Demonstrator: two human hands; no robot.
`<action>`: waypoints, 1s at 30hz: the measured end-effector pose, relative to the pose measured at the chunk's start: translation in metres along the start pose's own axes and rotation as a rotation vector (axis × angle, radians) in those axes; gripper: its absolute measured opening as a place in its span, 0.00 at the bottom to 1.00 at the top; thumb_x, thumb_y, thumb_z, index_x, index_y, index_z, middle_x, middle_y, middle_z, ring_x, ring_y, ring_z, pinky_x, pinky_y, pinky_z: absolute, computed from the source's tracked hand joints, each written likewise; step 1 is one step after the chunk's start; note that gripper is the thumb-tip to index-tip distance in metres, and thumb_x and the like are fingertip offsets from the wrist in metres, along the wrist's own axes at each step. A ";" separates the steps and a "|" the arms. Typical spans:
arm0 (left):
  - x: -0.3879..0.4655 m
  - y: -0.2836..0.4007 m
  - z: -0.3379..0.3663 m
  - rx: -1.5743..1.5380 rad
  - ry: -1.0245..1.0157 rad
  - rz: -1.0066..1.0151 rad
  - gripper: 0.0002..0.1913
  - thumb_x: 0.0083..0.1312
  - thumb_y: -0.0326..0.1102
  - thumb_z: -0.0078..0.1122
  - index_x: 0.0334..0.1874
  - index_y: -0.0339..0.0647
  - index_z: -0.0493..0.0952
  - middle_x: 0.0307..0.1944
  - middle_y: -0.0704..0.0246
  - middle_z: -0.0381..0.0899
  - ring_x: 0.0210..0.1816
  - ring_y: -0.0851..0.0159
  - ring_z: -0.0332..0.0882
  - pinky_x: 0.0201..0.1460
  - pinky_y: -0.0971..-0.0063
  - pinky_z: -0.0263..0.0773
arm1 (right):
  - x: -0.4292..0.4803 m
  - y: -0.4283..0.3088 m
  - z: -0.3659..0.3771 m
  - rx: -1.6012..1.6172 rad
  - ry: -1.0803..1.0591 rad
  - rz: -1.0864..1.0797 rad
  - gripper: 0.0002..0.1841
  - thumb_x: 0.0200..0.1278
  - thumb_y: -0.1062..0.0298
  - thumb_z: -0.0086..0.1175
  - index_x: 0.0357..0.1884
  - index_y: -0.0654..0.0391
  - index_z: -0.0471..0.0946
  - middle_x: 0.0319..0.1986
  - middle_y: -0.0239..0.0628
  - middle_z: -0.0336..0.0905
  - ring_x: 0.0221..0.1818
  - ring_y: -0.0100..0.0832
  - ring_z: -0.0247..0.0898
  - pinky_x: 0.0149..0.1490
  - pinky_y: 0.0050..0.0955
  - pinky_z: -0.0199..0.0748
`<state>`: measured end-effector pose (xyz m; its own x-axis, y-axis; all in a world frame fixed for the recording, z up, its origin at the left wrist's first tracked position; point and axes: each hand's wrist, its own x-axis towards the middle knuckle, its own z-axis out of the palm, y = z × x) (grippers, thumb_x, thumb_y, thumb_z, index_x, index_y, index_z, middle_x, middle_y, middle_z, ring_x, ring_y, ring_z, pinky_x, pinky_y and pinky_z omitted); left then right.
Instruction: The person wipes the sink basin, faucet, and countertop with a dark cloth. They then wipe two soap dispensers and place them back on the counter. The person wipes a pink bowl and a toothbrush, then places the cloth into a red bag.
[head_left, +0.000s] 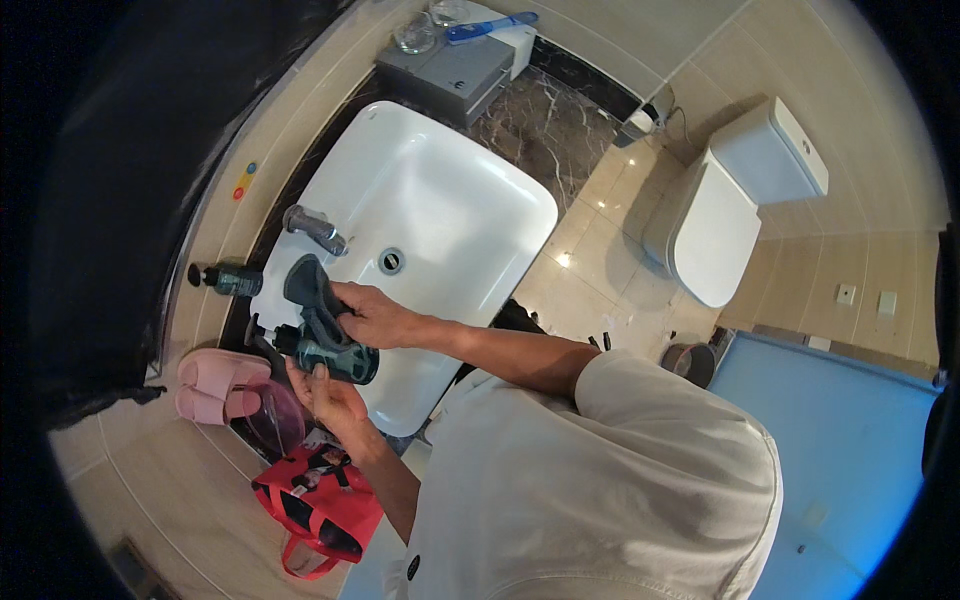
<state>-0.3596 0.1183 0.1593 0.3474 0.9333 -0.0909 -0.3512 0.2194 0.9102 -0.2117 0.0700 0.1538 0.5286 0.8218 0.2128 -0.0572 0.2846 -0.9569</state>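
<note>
My left hand (330, 397) holds a dark green pump bottle (340, 362) tilted nearly on its side, over the near left part of the white washbasin (442, 202). My right hand (375, 315) grips a grey-green cloth (306, 281), part of which lies against the bottle's upper side. The bottle's black pump head points toward the wall. A chrome faucet (315, 229) stands just beyond the cloth, and the drain (391, 261) is open to view. A second pump bottle (234, 280) stands behind the basin's rim by the wall.
Pink slippers (214, 382), a pink translucent basin (276, 416) and a red bag (322, 502) are left of the washbasin. A grey drawer box (450, 71) with glasses and a blue brush (491, 27) stands right of it. Farther right are a toilet (716, 225) and a bin (690, 364).
</note>
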 end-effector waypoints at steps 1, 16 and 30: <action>0.001 -0.003 0.003 -0.010 -0.024 0.004 0.29 0.60 0.28 0.56 0.65 0.33 0.61 0.55 0.60 0.70 0.56 0.61 0.68 0.62 0.65 0.62 | 0.000 -0.002 -0.003 -0.056 -0.002 0.005 0.14 0.53 0.72 0.45 0.43 0.62 0.69 0.34 0.53 0.71 0.41 0.50 0.68 0.46 0.44 0.67; 0.014 -0.004 0.025 0.010 -0.110 -0.031 0.30 0.53 0.28 0.62 0.61 0.34 0.68 0.52 0.61 0.74 0.53 0.60 0.73 0.60 0.66 0.68 | -0.018 -0.002 -0.032 0.276 -0.143 0.710 0.18 0.69 0.58 0.40 0.54 0.55 0.74 0.31 0.27 0.73 0.34 0.20 0.65 0.37 0.22 0.66; -0.009 -0.006 0.043 0.649 -0.284 -0.045 0.31 0.53 0.35 0.67 0.58 0.32 0.65 0.50 0.64 0.70 0.49 0.66 0.68 0.52 0.74 0.67 | -0.011 -0.023 -0.023 -0.192 0.191 -0.036 0.08 0.58 0.68 0.48 0.32 0.62 0.71 0.28 0.50 0.69 0.34 0.51 0.66 0.41 0.43 0.65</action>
<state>-0.3239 0.0962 0.1722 0.5937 0.7976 -0.1061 0.2273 -0.0398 0.9730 -0.1961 0.0431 0.1692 0.6789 0.6992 0.2241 0.1170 0.1982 -0.9731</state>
